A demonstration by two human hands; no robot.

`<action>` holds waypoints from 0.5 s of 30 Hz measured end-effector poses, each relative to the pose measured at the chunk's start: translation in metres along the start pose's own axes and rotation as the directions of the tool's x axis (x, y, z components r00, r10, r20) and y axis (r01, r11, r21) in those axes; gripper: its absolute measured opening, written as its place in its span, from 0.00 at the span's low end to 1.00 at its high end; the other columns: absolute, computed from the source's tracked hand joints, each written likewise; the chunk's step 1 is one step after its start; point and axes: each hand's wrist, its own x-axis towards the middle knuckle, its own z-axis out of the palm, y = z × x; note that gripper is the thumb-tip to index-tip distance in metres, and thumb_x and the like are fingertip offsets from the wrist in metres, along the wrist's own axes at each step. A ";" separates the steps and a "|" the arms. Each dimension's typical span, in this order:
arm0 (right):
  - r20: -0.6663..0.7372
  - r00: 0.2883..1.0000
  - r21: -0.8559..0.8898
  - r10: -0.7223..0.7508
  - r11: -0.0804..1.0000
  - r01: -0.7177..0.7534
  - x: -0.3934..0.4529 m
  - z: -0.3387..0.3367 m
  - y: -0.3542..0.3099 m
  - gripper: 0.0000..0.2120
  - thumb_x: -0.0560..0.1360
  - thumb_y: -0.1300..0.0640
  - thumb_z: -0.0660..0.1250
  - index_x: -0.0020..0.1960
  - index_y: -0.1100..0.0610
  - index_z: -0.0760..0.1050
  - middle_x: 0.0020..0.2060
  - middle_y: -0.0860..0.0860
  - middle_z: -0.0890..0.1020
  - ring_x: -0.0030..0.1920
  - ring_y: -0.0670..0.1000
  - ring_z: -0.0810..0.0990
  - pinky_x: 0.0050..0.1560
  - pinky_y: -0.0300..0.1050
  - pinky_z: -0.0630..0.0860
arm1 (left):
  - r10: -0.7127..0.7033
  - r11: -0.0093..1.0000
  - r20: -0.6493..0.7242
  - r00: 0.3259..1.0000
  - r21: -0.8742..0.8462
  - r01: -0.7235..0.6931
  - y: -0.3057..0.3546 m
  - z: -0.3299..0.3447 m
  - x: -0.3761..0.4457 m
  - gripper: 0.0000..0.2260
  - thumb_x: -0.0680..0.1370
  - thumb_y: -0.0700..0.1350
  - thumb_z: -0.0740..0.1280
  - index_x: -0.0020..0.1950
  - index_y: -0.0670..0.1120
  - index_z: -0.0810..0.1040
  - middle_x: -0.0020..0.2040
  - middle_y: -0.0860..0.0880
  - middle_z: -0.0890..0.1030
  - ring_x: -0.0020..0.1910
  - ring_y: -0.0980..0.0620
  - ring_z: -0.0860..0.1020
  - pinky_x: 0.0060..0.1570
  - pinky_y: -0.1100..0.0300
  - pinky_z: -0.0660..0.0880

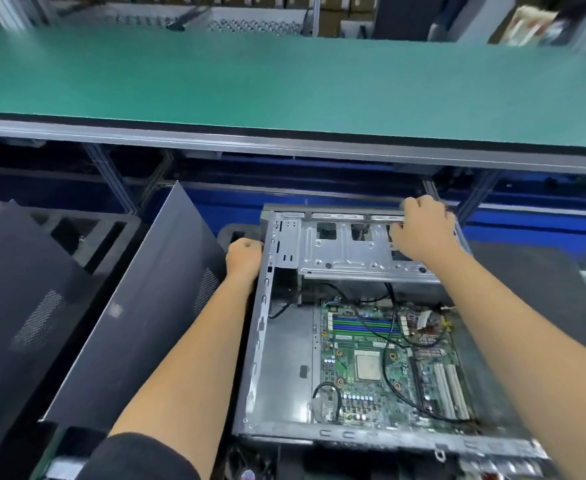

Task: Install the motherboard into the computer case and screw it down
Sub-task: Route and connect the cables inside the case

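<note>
The computer case lay open between both hands. The left hand curled around its far left outer wall, and the right hand gripped the far rim over the silver drive cage. The motherboard sat inside the case (black cables crossing it), nearer than both hands. A dark side panel leaned left of the left hand.

Green mat covers bench above, grey metal edge along front. Two dark panels lean at left. Blurred cardboard boxes far behind.
</note>
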 end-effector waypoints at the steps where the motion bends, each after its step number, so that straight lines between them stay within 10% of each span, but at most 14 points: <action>1: -0.009 0.999 -0.004 0.039 0.999 -0.039 -0.005 -0.001 0.006 0.20 0.77 0.54 0.61 0.67 0.60 0.66 0.64 0.59 0.68 0.64 0.61 0.66 0.64 0.57 0.62 | -0.066 0.997 0.041 0.997 -0.046 0.068 0.005 -0.004 -0.005 0.13 0.79 0.47 0.60 0.37 0.43 0.75 0.36 0.47 0.77 0.35 0.47 0.74 0.31 0.59 0.68; 6: 0.053 0.962 0.026 0.268 0.963 -0.270 -0.027 0.001 0.029 0.31 0.75 0.51 0.65 0.72 0.60 0.58 0.72 0.59 0.58 0.70 0.61 0.60 0.67 0.59 0.60 | -0.072 0.997 0.171 0.983 -0.018 0.076 0.021 -0.016 -0.031 0.28 0.78 0.66 0.52 0.47 0.45 0.79 0.43 0.51 0.82 0.43 0.50 0.80 0.40 0.57 0.75; 10: 0.144 0.931 0.116 0.336 0.928 -0.353 -0.046 0.007 0.043 0.34 0.76 0.51 0.65 0.75 0.60 0.52 0.74 0.60 0.55 0.72 0.62 0.59 0.67 0.60 0.61 | 0.070 0.900 0.171 0.983 0.413 -0.137 0.024 -0.006 -0.048 0.32 0.76 0.67 0.55 0.66 0.42 0.70 0.64 0.46 0.73 0.58 0.47 0.73 0.55 0.53 0.68; 15: 0.226 0.938 0.200 0.264 0.929 -0.310 -0.062 0.007 0.057 0.31 0.80 0.49 0.59 0.75 0.59 0.50 0.71 0.60 0.58 0.68 0.62 0.63 0.63 0.59 0.65 | 0.100 0.862 0.197 0.975 0.472 -0.184 0.013 0.005 -0.062 0.41 0.73 0.64 0.66 0.73 0.39 0.56 0.69 0.42 0.69 0.63 0.43 0.71 0.55 0.52 0.69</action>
